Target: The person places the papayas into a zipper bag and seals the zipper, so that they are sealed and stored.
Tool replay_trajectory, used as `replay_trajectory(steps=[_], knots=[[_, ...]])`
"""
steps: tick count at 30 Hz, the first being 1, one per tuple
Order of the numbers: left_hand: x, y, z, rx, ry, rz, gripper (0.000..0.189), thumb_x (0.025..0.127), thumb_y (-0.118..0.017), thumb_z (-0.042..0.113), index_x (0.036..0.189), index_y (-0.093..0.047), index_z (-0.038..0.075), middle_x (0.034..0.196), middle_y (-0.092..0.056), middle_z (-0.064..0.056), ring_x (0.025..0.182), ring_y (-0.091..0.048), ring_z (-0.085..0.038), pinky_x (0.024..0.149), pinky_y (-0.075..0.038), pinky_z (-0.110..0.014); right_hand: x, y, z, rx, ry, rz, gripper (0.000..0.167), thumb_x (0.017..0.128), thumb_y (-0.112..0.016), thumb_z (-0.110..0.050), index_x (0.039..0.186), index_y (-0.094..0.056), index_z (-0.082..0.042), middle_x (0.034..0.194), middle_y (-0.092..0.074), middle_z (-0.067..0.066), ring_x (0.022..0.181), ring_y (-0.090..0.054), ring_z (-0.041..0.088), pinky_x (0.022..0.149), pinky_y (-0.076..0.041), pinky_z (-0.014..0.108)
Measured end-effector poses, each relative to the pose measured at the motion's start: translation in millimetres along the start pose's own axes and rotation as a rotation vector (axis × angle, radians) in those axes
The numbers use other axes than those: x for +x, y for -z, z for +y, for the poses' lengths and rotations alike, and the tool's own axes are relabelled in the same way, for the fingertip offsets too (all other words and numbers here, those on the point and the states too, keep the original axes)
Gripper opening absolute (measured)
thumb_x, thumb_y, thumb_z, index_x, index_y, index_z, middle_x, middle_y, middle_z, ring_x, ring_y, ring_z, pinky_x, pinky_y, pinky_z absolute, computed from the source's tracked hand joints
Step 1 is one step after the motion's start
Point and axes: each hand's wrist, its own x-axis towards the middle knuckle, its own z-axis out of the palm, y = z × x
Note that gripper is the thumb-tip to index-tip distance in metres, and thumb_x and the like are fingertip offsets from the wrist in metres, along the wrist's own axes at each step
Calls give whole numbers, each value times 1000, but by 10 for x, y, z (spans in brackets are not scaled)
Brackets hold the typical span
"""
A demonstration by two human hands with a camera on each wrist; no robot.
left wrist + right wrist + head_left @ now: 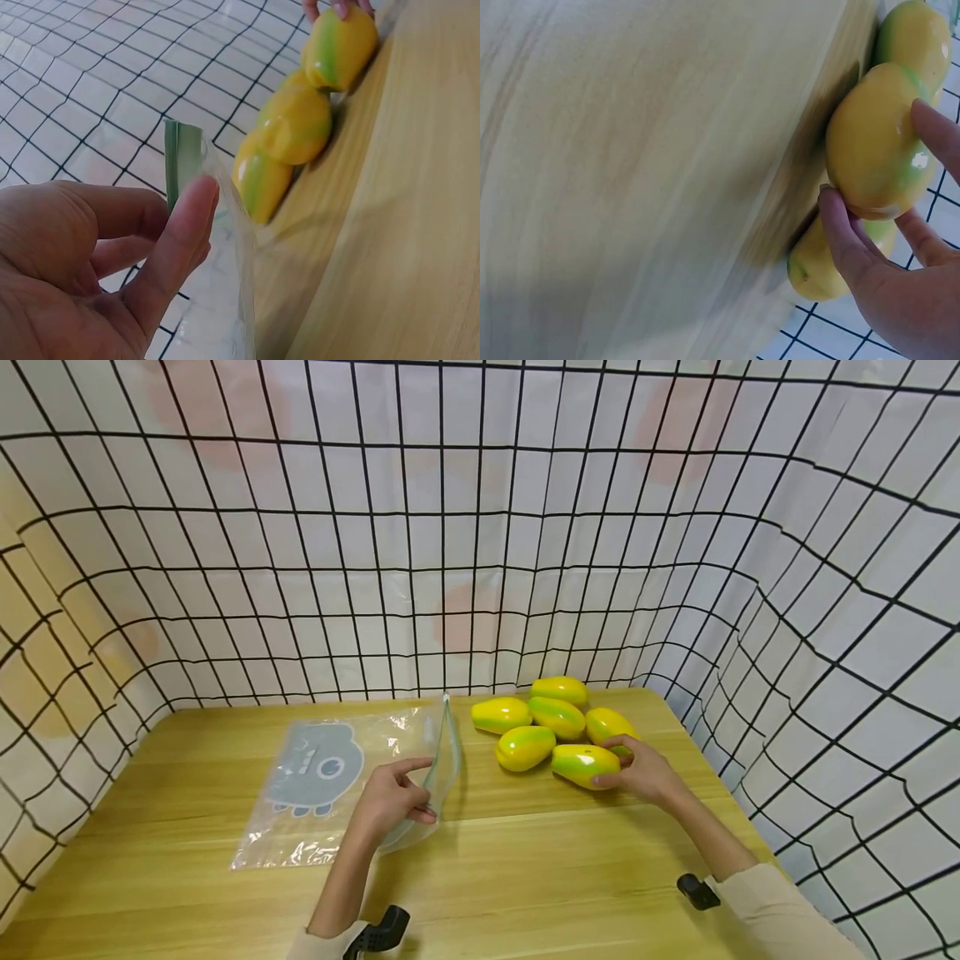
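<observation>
A clear zip bag [405,727] with a grey-blue cartoon creature print lies on the table, its mouth standing open toward the right. My left hand [393,797] pinches the green zip edge [182,154] of that mouth between thumb and fingers. Several glossy yellow-green papayas sit in a cluster to the right of the bag. Around the front papaya [581,763] my right hand [643,772] curls its thumb and fingers at the right end. In the right wrist view, the gripped papaya [874,142] lies against others, and whether it is off the table I cannot tell.
The wooden table [525,877] carries everything. Black wire mesh [420,543] backed with pale cloth walls the back and both sides. The rear papaya [559,691] lies close to the back mesh.
</observation>
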Motion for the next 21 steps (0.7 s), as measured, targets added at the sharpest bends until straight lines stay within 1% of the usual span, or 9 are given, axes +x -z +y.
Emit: replay_trajectory(steps=[4,8,12,17,21], knots=[[1,7,-5,4,-3,41,56,85,-59,-12,138,-62,6,72,-61,-16,55,-72,-25,60,-65,-39,-14,-12,24,-4,8,30,77,78,-85,-45,139,-54,-9,135,-57,30,118,-58,42,92,-55,51],[-5,22,2,23,-9,64,56,85,-59,-12,137,-64,8,72,-59,-15,56,-72,-26,61,-65,-38,-36,30,4,13,7,38,78,79,-85,-46,140,-53,-8,138,-55,30,121,-56,43,91,-55,51],[-15,35,15,33,-18,65,55,85,-59,-13,136,-64,7,72,-57,-15,56,-72,-27,60,-65,-37,-53,113,-48,50,-5,27,79,79,-84,-46,142,-51,-9,146,-48,29,127,-52,44,93,-55,51],[-20,50,30,39,-24,68,54,86,-59,-13,137,-64,6,73,-57,-14,57,-72,-27,59,-65,-37,-61,190,-150,97,7,13,81,80,-84,-46,144,-50,-9,148,-46,29,128,-52,43,90,-59,46],[-28,58,39,36,-30,67,54,86,-59,-13,137,-63,5,74,-56,-14,57,-72,-27,60,-65,-38,-59,219,-261,109,22,11,83,81,-83,-50,146,-49,-11,148,-46,27,131,-50,42,94,-59,47]])
